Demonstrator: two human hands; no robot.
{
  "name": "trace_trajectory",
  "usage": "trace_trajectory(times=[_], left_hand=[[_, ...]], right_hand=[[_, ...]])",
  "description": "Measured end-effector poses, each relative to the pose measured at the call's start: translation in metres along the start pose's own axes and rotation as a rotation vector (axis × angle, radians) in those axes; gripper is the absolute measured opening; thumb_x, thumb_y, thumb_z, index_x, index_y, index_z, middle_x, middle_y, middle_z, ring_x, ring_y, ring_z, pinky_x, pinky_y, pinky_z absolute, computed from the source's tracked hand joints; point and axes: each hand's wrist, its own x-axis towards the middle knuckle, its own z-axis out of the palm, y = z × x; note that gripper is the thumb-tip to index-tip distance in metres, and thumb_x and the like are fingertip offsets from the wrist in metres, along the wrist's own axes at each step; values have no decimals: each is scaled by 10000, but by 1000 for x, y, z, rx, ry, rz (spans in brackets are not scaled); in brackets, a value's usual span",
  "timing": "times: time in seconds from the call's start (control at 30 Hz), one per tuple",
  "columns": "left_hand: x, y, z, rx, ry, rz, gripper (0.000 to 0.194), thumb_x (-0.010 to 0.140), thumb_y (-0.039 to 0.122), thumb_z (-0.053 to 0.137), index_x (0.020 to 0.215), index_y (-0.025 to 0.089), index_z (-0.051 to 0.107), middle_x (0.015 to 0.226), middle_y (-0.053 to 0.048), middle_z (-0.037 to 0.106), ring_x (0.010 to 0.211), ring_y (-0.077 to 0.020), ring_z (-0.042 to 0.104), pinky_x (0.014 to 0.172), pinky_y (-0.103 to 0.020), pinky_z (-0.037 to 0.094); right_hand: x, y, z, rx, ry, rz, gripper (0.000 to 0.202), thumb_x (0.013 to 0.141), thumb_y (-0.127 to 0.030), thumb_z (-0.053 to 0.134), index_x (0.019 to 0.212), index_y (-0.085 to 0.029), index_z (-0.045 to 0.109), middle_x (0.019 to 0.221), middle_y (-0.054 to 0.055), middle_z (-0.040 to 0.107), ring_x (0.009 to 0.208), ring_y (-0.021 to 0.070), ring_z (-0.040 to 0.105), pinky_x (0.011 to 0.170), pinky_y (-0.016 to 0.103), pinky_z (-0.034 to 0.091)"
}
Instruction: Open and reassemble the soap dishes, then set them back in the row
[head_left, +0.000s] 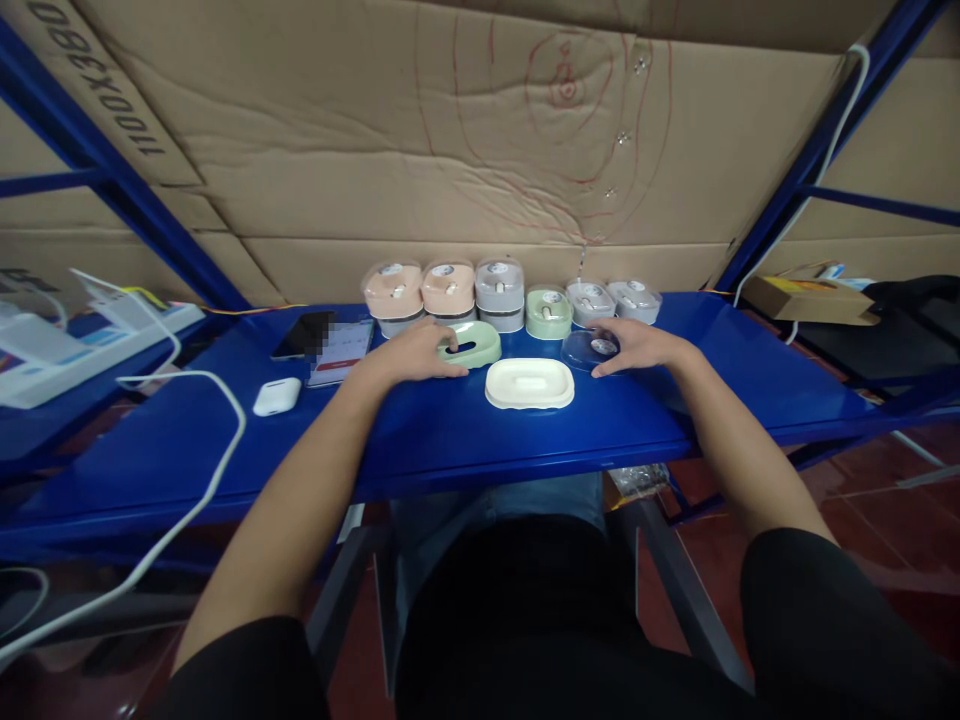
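My left hand (421, 353) grips the left end of a pale green oval piece (489, 347) with a dark slot in its middle, thumb nearer me and fingers behind. My right hand (637, 345) holds the right side of a clear plastic lid (576, 352) with a small round label, low over the blue table. Between the hands and closer to me lies a cream oval tray (499, 386) with a raised bar in its centre. Neither hand touches it.
Along the cardboard wall (337, 200) stand clear-lidded oval boxes: peach boxes (394, 290), a taller grey box (500, 297), a green box (548, 318) and smaller grey boxes (634, 302). At left lie a white earbud case (277, 397), a dark phone (292, 340) and a white cable (225, 455).
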Motion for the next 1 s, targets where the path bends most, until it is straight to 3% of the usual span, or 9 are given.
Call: trace_trajectory(times=[0.17, 0.37, 0.5, 0.7, 1.0], left_hand=[[-7, 37, -1, -164, 153, 123, 571, 849, 737, 838, 1139, 246, 809, 1260, -123, 757, 1243, -379, 705, 1201, -578, 553], [-9, 81, 25, -282, -57, 279, 520, 868, 663, 866, 1190, 256, 827, 1524, -132, 639, 1380, -379, 688, 1260, -559, 536], [-10, 88, 39, -282, -103, 278, 540, 877, 624, 873, 1278, 266, 816, 1584, -146, 613, 1414, -386, 677, 1271, -573, 535], [-12, 98, 43, -152, -65, 330, 698, 870, 494, 847, 1532, 296, 748, 1699, -144, 589, 1545, -443, 585, 1340, -627, 448], [-15, 108, 44, 19, -80, 338, 679, 864, 516, 803, 1518, 332, 796, 1639, -141, 626, 1468, -478, 586, 1311, -689, 429]], right_hand=[[-4, -5, -7, 10, 70, 48, 1080, 674, -763, 984, 1586, -246, 725, 1389, 166, 825, 1267, 458, 788, 1168, 680, 629], [-5, -10, -8, 44, 230, 52, 1064, 709, -824, 937, 1576, -247, 718, 1342, 165, 816, 1245, 466, 771, 1119, 686, 629], [-3, -10, -3, 77, 264, 35, 1102, 691, -832, 941, 1578, -221, 708, 1372, 190, 797, 1251, 466, 763, 1123, 688, 622], [-2, -19, 1, 122, 294, -26, 1040, 707, -812, 945, 1556, -256, 715, 1401, 175, 795, 1324, 477, 738, 1163, 692, 608], [-1, -27, 5, 114, 279, -46, 1035, 718, -799, 940, 1556, -236, 712, 1399, 186, 797, 1307, 485, 743, 1153, 726, 607]])
